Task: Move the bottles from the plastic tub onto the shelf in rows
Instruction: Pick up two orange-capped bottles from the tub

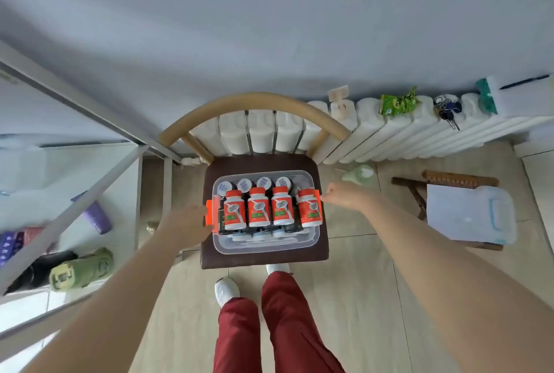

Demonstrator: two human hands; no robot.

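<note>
Tub flanked, bottles untouched.
Red-capped bottles (258, 210) lie caps toward frame top in plastic tub (265, 248); right hand (340, 196) nearest, left hand (190, 224) at its edge; both grips unclear.

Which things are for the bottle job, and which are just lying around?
For the job:
clear plastic tub with orange clips
orange-capped white bottles
white-capped dark bottles
grey metal shelf rack

Just lying about:
green crinkly snack packet
bunch of dark keys
purple plastic cup
</note>
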